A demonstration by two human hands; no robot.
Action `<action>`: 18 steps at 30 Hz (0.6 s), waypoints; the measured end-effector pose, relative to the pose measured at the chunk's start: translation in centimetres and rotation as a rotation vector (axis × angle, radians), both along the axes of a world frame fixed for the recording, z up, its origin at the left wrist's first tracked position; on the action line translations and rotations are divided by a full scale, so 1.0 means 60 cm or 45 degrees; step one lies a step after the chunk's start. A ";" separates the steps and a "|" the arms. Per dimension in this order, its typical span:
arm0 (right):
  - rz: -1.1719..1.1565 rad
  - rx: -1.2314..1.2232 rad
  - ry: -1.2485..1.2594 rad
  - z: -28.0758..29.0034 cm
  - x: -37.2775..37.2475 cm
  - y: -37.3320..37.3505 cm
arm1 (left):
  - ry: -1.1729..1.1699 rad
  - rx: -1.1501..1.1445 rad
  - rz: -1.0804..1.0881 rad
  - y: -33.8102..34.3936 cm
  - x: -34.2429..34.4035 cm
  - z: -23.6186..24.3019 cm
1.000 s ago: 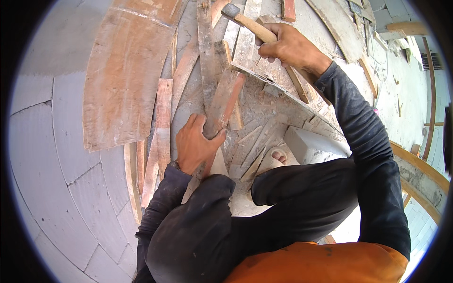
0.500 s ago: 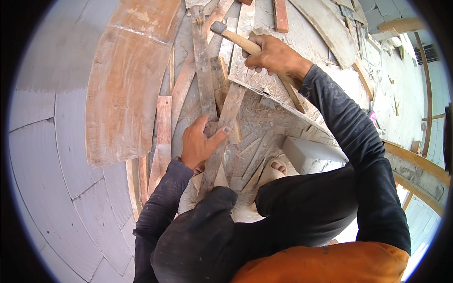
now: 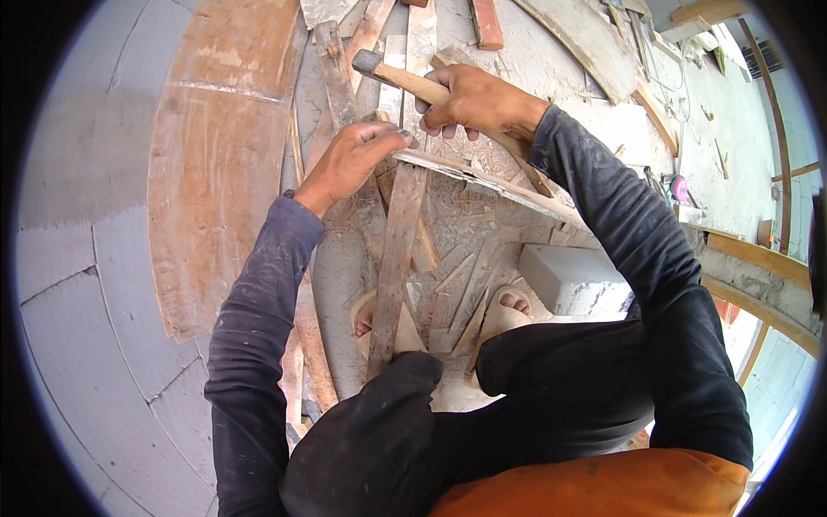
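Note:
In my right hand (image 3: 487,103) is a hammer (image 3: 418,84); the fingers wrap its wooden handle and the dark metal head points to the left. My left hand (image 3: 349,168) is closed, thumb and fingers drawn together at the near-left corner of a thin board (image 3: 482,178) with a splintered edge. What those fingers pinch, if anything, is too small to make out. Beneath that corner runs a narrow wooden plank (image 3: 399,250), its near end by my knee. The hammer head is beyond my left hand, apart from it.
A large brown plywood sheet (image 3: 215,189) leans along the grey block wall (image 3: 95,284) on the left. Loose planks and wood chips litter the floor ahead. A pale block (image 3: 568,280) sits right of my sandaled foot (image 3: 508,310). Farther right lies a pink, round object (image 3: 679,189).
My left hand has let go of the narrow plank's middle and moved forward to the board's corner. My right hand keeps the hammer raised, shifted slightly left in the picture.

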State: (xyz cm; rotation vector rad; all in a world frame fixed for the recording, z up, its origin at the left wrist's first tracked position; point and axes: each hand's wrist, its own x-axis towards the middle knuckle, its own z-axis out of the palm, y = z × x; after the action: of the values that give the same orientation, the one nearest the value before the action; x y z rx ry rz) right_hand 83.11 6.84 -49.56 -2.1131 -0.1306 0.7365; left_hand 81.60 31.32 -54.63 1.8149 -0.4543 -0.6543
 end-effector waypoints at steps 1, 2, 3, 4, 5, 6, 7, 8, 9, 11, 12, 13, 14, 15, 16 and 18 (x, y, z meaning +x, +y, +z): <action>0.001 0.004 0.019 0.001 -0.001 0.002 | 0.080 0.046 -0.015 -0.001 0.003 -0.003; 0.003 0.009 0.038 0.003 -0.003 0.003 | 0.160 0.093 -0.029 -0.003 0.003 -0.009; 0.001 0.007 0.058 0.007 -0.005 0.003 | 0.241 0.134 -0.046 -0.011 0.003 -0.007; -0.001 0.005 0.070 0.004 -0.005 0.001 | 0.281 0.126 -0.034 -0.014 0.004 -0.002; -0.003 0.001 0.082 -0.001 -0.004 -0.001 | 0.320 0.117 -0.021 -0.016 0.005 0.004; 0.004 0.004 0.095 -0.005 -0.004 0.002 | 0.361 0.113 0.001 -0.016 0.003 0.011; -0.007 0.019 0.101 -0.007 -0.004 0.003 | 0.344 0.099 -0.015 -0.016 0.004 0.008; -0.018 0.035 0.107 -0.009 -0.005 0.003 | 0.327 0.084 -0.031 -0.017 0.008 0.002; -0.028 0.050 0.113 -0.010 -0.006 0.003 | 0.310 0.069 -0.046 -0.017 0.011 -0.001; -0.029 0.064 0.099 -0.015 -0.006 0.008 | 0.312 0.070 -0.032 -0.016 0.012 -0.004; -0.033 0.064 0.092 -0.017 -0.006 0.007 | 0.312 0.064 -0.029 -0.019 0.014 -0.005; -0.038 0.063 0.098 -0.019 -0.005 0.008 | 0.299 0.097 -0.034 -0.021 0.017 -0.007; -0.043 0.063 0.105 -0.021 -0.005 0.008 | 0.285 0.130 -0.038 -0.023 0.022 -0.009; -0.050 0.062 0.112 -0.022 -0.005 0.008 | 0.272 0.163 -0.045 -0.026 0.024 -0.008; -0.038 0.058 0.123 -0.022 -0.005 0.006 | 0.289 0.170 -0.056 -0.028 0.025 -0.007; -0.016 0.048 0.145 -0.017 -0.006 0.003 | 0.322 0.182 -0.080 -0.030 0.028 0.000</action>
State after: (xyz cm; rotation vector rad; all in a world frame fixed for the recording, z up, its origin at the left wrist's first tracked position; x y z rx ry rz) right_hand 82.73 7.04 -50.56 -2.0291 -0.0692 0.8385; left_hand 83.30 29.52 -54.61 1.8260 -0.3014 -0.9672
